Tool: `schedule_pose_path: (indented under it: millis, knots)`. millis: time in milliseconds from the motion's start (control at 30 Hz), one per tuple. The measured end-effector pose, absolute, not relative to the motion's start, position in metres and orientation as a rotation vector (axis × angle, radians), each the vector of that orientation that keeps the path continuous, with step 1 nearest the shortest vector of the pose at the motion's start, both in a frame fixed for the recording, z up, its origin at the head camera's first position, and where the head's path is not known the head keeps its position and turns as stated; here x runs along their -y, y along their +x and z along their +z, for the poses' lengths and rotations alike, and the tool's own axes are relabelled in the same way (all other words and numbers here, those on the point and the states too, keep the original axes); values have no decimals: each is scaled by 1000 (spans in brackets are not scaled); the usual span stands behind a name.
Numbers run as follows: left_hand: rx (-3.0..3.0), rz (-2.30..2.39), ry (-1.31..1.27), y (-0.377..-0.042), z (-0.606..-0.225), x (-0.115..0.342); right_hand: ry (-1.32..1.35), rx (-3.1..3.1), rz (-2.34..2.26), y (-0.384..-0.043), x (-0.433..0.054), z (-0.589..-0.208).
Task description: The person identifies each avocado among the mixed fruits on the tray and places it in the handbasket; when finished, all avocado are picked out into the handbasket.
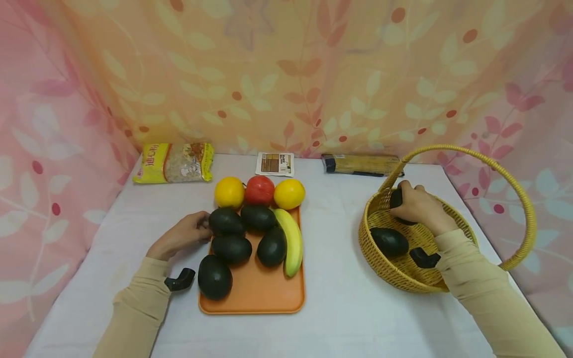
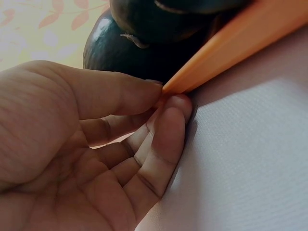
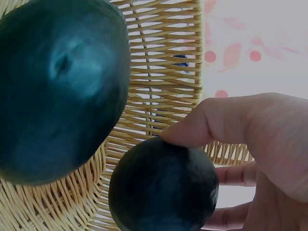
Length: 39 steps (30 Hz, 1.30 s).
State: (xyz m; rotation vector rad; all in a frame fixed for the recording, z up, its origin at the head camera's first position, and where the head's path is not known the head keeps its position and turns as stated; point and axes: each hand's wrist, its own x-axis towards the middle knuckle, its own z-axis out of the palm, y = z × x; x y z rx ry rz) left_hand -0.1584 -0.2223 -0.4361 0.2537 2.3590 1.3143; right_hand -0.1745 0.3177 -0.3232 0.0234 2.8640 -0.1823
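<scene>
My left hand (image 1: 183, 234) pinches the left edge of an orange tray (image 1: 268, 301) between thumb and fingers, just above the white cloth in the left wrist view. On that tray lie several dark green avocados (image 1: 215, 277), a banana (image 1: 293, 243), two yellow fruits (image 1: 230, 192) and a red fruit (image 1: 259, 190). To the right, my right hand (image 1: 420, 208) reaches into a wicker basket (image 1: 371, 256) and grips an avocado (image 3: 163, 187) near its far wall, thumb on top and fingers around the side. Another avocado (image 1: 389, 242) lies inside the basket, nearer me.
Along the back stand a yellow food bag (image 1: 179, 163), a small white packet (image 1: 275, 164) and a long pack of noodles (image 1: 360, 164). The basket's tall handle (image 1: 521, 199) arches up on the right. Patterned curtains (image 1: 286, 74) enclose the table on three sides.
</scene>
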Motion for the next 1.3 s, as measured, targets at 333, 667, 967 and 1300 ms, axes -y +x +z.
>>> schedule_pose_path:
  millis: [333,667,967,1300]
  knots:
    - [-2356,1331,254,-158,-435,222,61,-2834,-201,-180,-316,-330]
    - [-2359,1320,255,-157,-435,221,-1,-2795,-193,-184,-322,-342]
    - [-2389,1282,235,-159,-434,223,-47,-2824,-187,-188,-324,-347]
    - [-2379,1290,245,-159,-437,223,-98,-2844,-185,-186,-324,-350]
